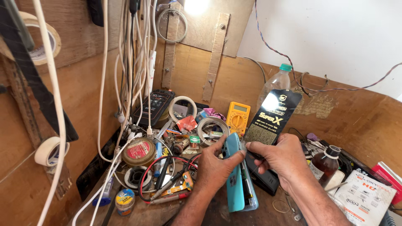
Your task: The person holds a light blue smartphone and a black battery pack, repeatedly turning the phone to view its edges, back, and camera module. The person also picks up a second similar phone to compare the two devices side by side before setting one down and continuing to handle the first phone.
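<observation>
The left hand [213, 165] was clamped on a phone in a teal case [235, 175], thumb along its near edge and fingers curled over the top, holding it on edge above the cluttered wooden workbench [146, 211]. The right hand [276, 157] was closed on a black screen-protector packet [272, 117], pinching its lower end so the packet stood up just beside the phone; the two hands were close together, almost touching at the phone's upper edge. Behind the packet stood a clear plastic bottle with a green cap [279, 81]; whether it held anything I could not tell. To the right, near the right wrist, a small brown glass bottle [324, 165] held dark liquid up to about its shoulder. Left of the hands lay a round tin with a red and gold lid [139, 151], shut, and nearer the bench's front a small blue and yellow pot [125, 201], also shut. A yellow multimeter [238, 117] leaned against the back wall, with tape rolls [182, 108] and red and black leads [167, 175] around it.
</observation>
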Motion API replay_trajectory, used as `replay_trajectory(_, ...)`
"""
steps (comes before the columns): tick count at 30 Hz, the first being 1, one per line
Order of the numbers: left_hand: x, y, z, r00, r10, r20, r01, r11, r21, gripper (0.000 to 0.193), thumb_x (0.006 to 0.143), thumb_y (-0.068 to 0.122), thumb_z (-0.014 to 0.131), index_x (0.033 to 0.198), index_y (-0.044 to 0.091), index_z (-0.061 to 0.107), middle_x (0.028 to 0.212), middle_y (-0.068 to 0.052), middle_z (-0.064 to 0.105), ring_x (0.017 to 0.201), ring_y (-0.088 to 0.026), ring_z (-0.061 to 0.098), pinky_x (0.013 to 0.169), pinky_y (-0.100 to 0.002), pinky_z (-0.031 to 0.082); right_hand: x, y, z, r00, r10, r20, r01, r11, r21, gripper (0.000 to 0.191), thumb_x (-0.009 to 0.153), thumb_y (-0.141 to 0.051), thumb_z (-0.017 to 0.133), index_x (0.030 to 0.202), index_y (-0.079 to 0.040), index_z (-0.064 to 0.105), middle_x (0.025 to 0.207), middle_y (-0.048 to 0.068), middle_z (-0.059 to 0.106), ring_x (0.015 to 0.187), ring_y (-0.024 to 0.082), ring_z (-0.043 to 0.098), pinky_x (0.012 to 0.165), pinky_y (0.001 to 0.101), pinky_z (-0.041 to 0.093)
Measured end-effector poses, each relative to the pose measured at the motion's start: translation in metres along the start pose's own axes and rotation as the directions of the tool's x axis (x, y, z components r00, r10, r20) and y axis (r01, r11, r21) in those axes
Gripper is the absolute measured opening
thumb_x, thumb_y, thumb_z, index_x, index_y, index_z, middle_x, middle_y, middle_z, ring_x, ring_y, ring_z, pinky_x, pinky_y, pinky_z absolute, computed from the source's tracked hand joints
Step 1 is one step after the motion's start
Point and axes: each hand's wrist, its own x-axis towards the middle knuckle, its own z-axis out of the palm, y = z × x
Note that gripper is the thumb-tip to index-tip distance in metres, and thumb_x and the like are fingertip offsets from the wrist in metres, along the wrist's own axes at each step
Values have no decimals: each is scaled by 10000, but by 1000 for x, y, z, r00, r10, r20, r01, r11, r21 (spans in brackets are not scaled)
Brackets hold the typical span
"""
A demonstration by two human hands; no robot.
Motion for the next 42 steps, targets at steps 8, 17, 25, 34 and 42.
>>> replay_trajectory(8,1,2,1,1000,9,-9,-9,1000,1,734,665,374,823,1314,62,680,980,-87,814,861,-126,770,781,-296,595,6,-2,2,999,-38,23,40,994,-97,141,776,-31,803,777,91,733,604,113,673,426,156,571,338,290,430)
replay_trajectory(17,0,6,1,999,-41,5,41,997,72,654,651,387,792,1259,151,746,927,-92,824,812,-146,780,751,-324,600,11,9,6,997,-67,31,67,998,-19,144,788,-22,798,762,105,735,605,123,676,420,151,574,332,285,438)
replay_trajectory(25,-4,4,5,999,40,3,-40,993,107,653,650,408,820,1238,139,728,943,-94,805,856,-152,783,777,-332,599,19,13,9,992,-125,23,125,992,-13,145,806,-6,788,744,110,727,587,136,663,401,168,561,331,285,427)
replay_trajectory(34,-1,4,7,1000,-24,3,23,988,154,600,640,431,805,1179,172,750,914,-91,804,855,-190,791,785,-368,599,26,6,7,996,-52,78,55,998,-37,119,807,-5,788,807,104,740,611,127,675,440,151,584,345,288,455)
replay_trajectory(42,-2,9,6,999,-32,35,24,980,195,519,633,480,801,1032,150,772,881,-97,794,843,-236,778,776,-406,586,37,5,7,990,-4,138,30,982,-188,110,801,20,779,841,112,734,599,149,661,436,164,568,340,302,452)
